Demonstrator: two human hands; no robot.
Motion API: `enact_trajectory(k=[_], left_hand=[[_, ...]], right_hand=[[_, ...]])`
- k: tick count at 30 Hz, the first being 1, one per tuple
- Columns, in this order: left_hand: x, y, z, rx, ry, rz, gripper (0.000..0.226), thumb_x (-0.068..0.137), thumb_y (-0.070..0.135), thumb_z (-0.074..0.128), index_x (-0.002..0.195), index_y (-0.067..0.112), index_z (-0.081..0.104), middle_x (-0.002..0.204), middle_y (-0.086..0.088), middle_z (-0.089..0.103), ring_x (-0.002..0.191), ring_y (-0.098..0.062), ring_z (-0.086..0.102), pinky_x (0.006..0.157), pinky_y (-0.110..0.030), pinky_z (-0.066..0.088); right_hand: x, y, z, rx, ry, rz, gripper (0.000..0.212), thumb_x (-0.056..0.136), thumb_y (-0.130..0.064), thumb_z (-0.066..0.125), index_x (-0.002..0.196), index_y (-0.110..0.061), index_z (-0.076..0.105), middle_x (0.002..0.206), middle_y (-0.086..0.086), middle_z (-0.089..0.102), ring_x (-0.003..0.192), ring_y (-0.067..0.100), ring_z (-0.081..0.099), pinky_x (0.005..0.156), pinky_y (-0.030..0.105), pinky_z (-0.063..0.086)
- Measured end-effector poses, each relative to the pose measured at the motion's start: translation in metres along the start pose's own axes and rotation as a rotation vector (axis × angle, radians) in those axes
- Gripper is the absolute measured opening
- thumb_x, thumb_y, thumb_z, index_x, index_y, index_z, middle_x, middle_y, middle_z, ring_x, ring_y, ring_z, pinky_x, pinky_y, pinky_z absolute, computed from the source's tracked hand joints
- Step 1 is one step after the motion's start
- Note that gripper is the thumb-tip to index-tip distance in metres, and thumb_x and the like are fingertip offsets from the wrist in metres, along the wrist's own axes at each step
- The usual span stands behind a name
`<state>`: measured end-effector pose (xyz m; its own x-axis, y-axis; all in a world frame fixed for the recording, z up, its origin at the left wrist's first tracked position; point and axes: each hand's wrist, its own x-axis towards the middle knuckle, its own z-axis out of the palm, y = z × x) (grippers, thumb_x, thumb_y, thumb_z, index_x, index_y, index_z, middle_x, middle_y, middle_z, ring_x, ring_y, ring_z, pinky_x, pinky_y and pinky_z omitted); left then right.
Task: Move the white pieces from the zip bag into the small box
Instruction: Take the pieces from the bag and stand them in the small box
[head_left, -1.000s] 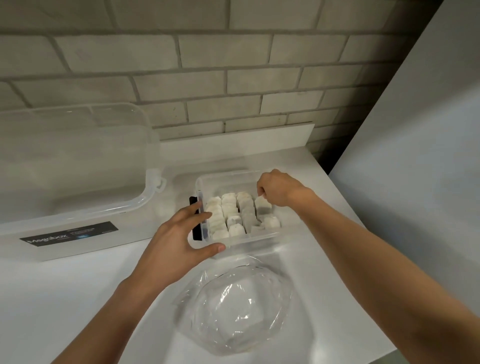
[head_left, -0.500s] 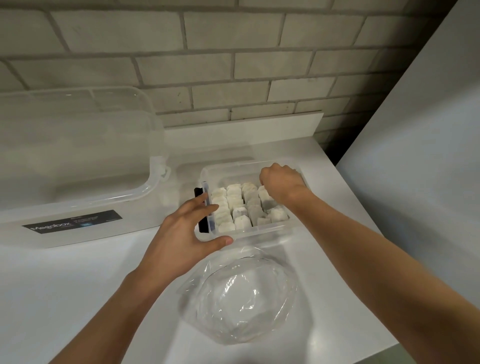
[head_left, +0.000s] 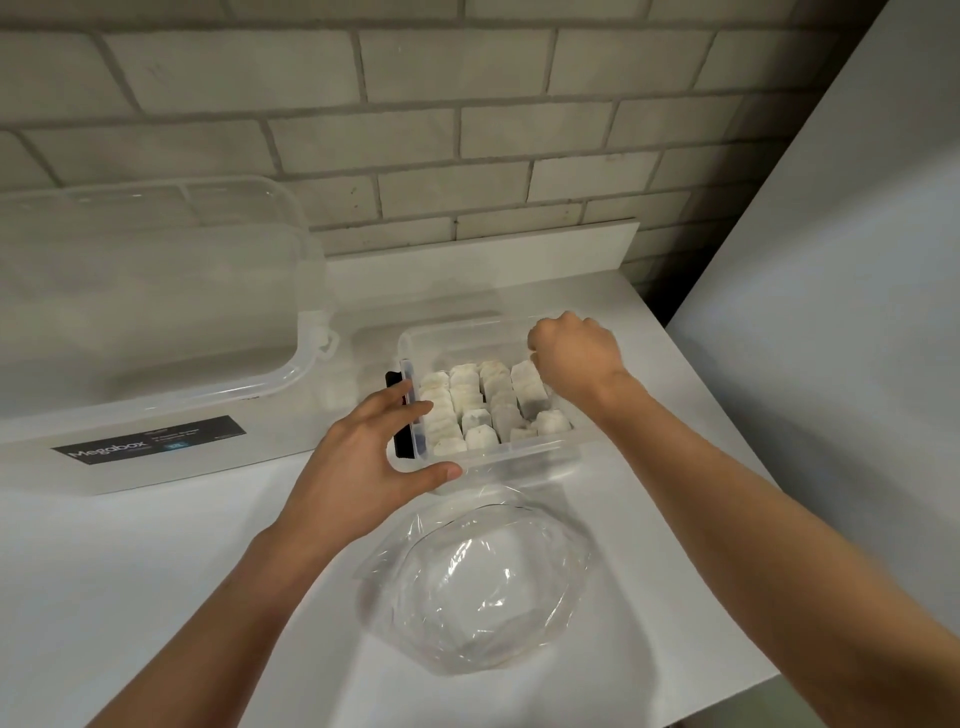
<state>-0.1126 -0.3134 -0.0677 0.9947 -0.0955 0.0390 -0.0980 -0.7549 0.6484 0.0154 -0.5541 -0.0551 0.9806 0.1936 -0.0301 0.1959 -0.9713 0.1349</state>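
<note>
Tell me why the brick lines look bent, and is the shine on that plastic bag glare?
In the head view the wide-angle lens bows the mortar lines of the brick wall toward the edges; also in the head view, yes, light leaves pale glare patches on the crumpled zip bag; shadows there are soft, with a faint one behind the small box.

Your right grip (head_left: 574, 358): fingertips hidden behind knuckles inside small box (head_left: 519, 458), hold unclear | large tub (head_left: 156, 291): cut by left edge | its label (head_left: 148, 439): small print unreadable

Bare forearms (head_left: 753, 509), left grip (head_left: 358, 457), right grip (head_left: 576, 358)
</note>
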Motion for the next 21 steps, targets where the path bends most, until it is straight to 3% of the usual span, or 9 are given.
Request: enact_trajectory(k=[4,6,8,10,14,16,18,21], left_hand=[[-0.001,0.001,-0.001,0.013,-0.015,-0.005,0.079,0.066,0.072,0.076,0.137,0.039,0.061,0.157,0.018,0.042,0.129,-0.013,0.056,0.107,-0.037,0.048],[-0.003,0.000,0.001,-0.040,-0.020,-0.006,0.077,0.069,0.068,0.077,0.138,0.039,0.060,0.154,0.018,0.044,0.129,-0.010,0.055,0.107,-0.036,0.050],[-0.005,0.000,0.004,-0.209,0.014,-0.032,0.070,0.076,0.058,0.079,0.139,0.038,0.057,0.147,0.018,0.049,0.126,-0.004,0.056,0.106,-0.033,0.052],[-0.004,0.004,0.008,-0.365,0.090,-0.126,0.061,0.086,0.044,0.077,0.142,0.036,0.054,0.141,0.018,0.049,0.122,-0.002,0.057,0.101,-0.028,0.052],[0.001,0.009,0.008,-0.494,0.128,-0.346,0.045,0.095,0.038,0.068,0.137,0.033,0.055,0.139,0.012,0.052,0.112,-0.005,0.061,0.089,-0.026,0.042],[0.004,0.008,0.007,-0.463,0.085,-0.385,0.048,0.091,0.039,0.072,0.136,0.032,0.058,0.138,0.008,0.053,0.115,-0.009,0.060,0.086,-0.027,0.044],[0.005,0.006,0.007,-0.432,0.030,-0.429,0.058,0.088,0.041,0.075,0.142,0.037,0.054,0.135,0.007,0.049,0.117,-0.011,0.055,0.093,-0.031,0.046],[0.004,0.006,0.009,-0.756,-0.067,-0.509,0.058,0.089,0.024,0.077,0.142,0.035,0.056,0.124,0.000,0.064,0.104,-0.014,0.067,0.089,-0.039,0.059]], right_hand=[[-0.032,0.032,-0.012,0.456,0.292,0.117,0.020,0.096,-0.024,0.060,0.107,-0.026,0.077,0.107,0.001,0.076,0.096,0.029,0.070,0.081,0.038,0.059],[-0.055,0.047,-0.008,0.611,0.409,0.167,0.019,0.097,-0.027,0.065,0.112,-0.023,0.076,0.119,-0.002,0.073,0.104,0.020,0.068,0.089,0.039,0.059],[-0.076,0.055,0.001,0.772,0.358,0.303,0.031,0.099,-0.037,0.064,0.127,-0.024,0.069,0.134,-0.003,0.064,0.118,0.019,0.063,0.099,0.041,0.055],[-0.089,0.059,0.015,1.012,0.180,0.487,0.042,0.102,-0.048,0.057,0.137,-0.025,0.061,0.144,-0.002,0.058,0.127,0.021,0.058,0.106,0.041,0.049],[-0.095,0.060,0.030,1.376,-0.205,0.627,0.056,0.098,-0.068,0.046,0.128,-0.024,0.064,0.129,0.002,0.068,0.110,0.022,0.066,0.099,0.043,0.056],[-0.095,0.061,0.034,1.435,-0.177,0.586,0.046,0.097,-0.063,0.055,0.120,-0.026,0.068,0.121,0.001,0.072,0.104,0.021,0.070,0.092,0.039,0.059],[-0.096,0.063,0.034,1.439,-0.077,0.549,0.035,0.096,-0.051,0.066,0.119,-0.024,0.068,0.117,0.003,0.072,0.099,0.021,0.070,0.082,0.034,0.060],[-0.097,0.063,0.033,1.387,0.054,0.518,0.036,0.095,-0.039,0.072,0.126,-0.022,0.066,0.108,0.003,0.070,0.089,0.020,0.070,0.070,0.032,0.061]])
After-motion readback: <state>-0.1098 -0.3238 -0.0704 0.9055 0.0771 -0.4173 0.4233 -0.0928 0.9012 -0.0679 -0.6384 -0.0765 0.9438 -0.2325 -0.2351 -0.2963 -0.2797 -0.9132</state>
